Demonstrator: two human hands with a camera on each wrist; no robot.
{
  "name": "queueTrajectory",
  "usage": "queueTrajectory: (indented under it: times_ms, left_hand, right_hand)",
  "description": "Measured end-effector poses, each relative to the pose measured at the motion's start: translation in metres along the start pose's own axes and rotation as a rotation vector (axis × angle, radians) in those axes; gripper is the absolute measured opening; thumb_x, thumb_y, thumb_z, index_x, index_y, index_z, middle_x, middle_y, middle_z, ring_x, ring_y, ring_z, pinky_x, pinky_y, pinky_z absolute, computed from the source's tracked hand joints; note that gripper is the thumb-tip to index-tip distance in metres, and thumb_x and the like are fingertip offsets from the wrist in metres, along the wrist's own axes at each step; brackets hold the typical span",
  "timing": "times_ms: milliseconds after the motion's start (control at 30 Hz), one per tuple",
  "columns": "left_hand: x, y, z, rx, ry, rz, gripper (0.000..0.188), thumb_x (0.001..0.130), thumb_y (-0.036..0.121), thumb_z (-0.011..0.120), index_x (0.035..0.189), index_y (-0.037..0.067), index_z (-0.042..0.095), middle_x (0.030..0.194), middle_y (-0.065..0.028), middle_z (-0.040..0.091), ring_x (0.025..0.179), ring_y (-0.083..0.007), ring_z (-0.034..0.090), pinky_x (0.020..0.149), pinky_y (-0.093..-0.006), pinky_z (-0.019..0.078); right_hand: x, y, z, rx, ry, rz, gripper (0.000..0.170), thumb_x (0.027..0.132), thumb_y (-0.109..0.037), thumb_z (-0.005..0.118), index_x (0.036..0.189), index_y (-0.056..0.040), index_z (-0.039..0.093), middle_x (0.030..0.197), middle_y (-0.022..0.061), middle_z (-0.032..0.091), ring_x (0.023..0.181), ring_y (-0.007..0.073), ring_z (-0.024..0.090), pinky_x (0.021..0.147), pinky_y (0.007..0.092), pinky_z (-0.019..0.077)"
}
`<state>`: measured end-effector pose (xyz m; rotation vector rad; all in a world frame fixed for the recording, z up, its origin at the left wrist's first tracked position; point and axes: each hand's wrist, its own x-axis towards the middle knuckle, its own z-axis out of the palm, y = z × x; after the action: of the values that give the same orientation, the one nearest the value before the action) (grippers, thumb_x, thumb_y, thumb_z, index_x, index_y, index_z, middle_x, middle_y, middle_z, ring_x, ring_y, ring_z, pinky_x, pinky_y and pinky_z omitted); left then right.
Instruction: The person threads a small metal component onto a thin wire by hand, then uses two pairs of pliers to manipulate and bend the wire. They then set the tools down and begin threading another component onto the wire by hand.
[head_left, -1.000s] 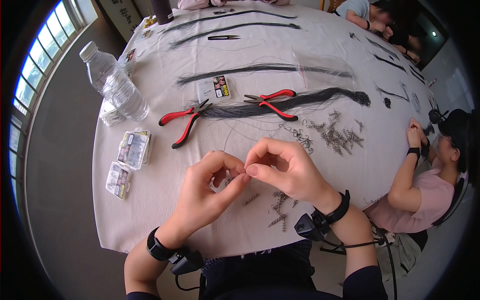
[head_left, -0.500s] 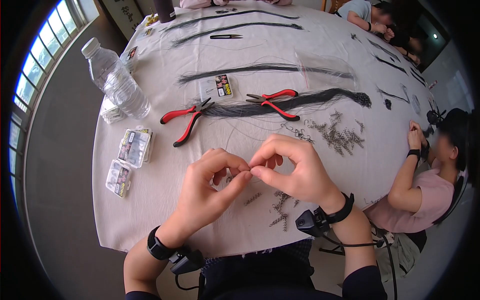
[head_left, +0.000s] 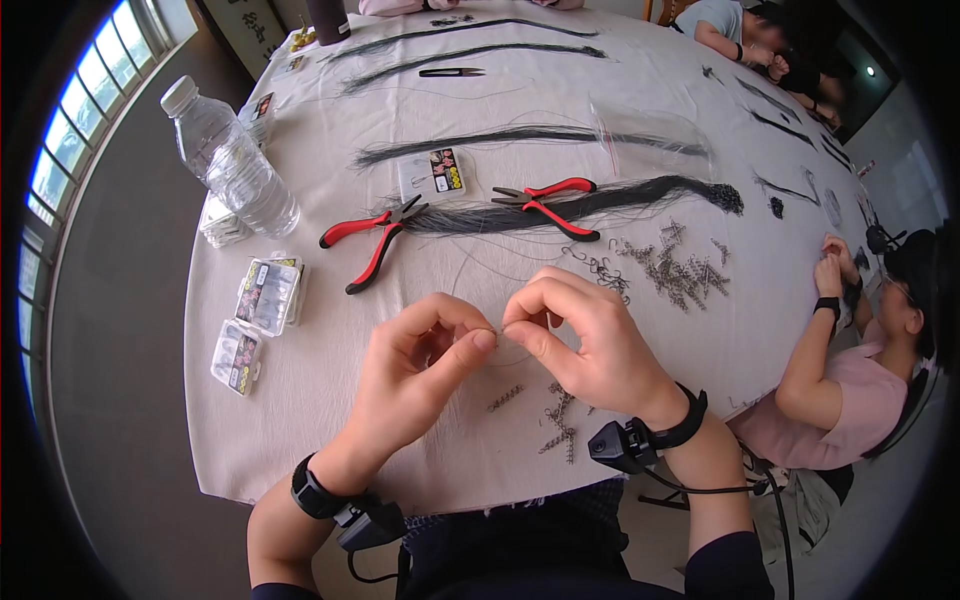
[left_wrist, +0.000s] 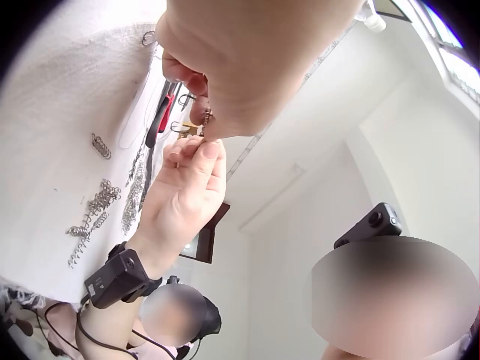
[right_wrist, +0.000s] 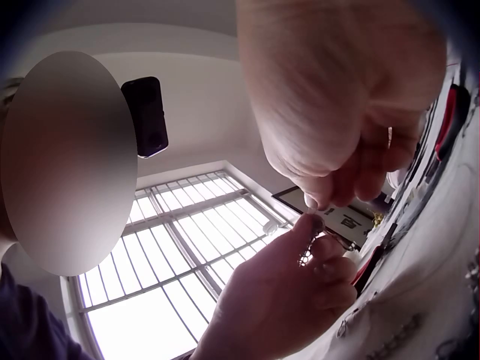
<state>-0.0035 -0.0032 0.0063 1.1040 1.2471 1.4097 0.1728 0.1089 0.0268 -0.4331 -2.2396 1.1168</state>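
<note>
A metal spring (right_wrist: 306, 253) is held by the curled left hand (head_left: 422, 360), mid-frame in head view; the right hand (head_left: 598, 345) is pinched, contents indeterminable.

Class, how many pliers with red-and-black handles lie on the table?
2: the left metal pliers lie beyond the left hand, tips over the end of a black strand bundle; the right metal pliers lie across that bundle. None seems hidden.

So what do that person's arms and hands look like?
Dark navy cloth sleeves end well above the wrists. Each wrist has a black band holding a small, boxy black camera, with thin black cables. The left hand and right hand wear no gloves.
</note>
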Motion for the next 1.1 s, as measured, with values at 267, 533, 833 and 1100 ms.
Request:
queueTrajectory:
  times_ms: [267,533,833,1100]
  left_hand:
    - [-0.001,-0.001,-0.004,0.136,0.016,0.059,0.01,0.101,0.011,0.066,0.098,0.002,0.062,0.087,0.0042,0.059,0.076,-0.0016,0.049,0.066,-0.0198,0.0394]
    - [0.0,0.015,-0.007,-0.041,0.05,0.082,0.011,0.102,0.011,0.064,0.102,0.001,0.06,0.094,0.0003,0.061,0.084,-0.0057,0.055,0.075,-0.0219,0.0451]
    - [0.0,0.017,-0.005,-0.075,-0.008,0.08,0.01,0.102,0.01,0.062,0.101,0.0,0.059,0.093,-0.0028,0.063,0.086,-0.0096,0.061,0.08,-0.0266,0.0509]
    - [-0.001,0.019,-0.005,-0.102,-0.031,0.063,0.01,0.102,0.009,0.062,0.101,0.0,0.059,0.091,-0.0038,0.062,0.086,-0.0105,0.061,0.079,-0.0264,0.0504]
  right_hand:
    - [-0.001,0.008,0.005,0.255,-0.025,0.099,0.008,0.095,-0.01,0.065,0.094,-0.0021,0.064,0.087,0.0016,0.063,0.079,0.0095,0.058,0.073,0.0261,0.0493]
    - [0.004,0.01,0.0,0.616,-0.314,0.546,0.025,0.103,-0.018,0.058,0.118,-0.0009,0.068,0.097,0.0019,0.069,0.081,0.0062,0.058,0.072,0.0227,0.0487]
    - [-0.001,0.023,0.01,1.008,-0.337,0.662,0.029,0.104,-0.022,0.059,0.119,-0.0002,0.07,0.094,0.0006,0.067,0.075,0.0047,0.056,0.063,0.0187,0.0445]
    - [-0.001,0.02,0.009,0.977,-0.404,0.733,0.031,0.104,-0.025,0.057,0.114,0.0025,0.069,0.093,0.0033,0.066,0.075,0.0074,0.057,0.06,0.02,0.0418]
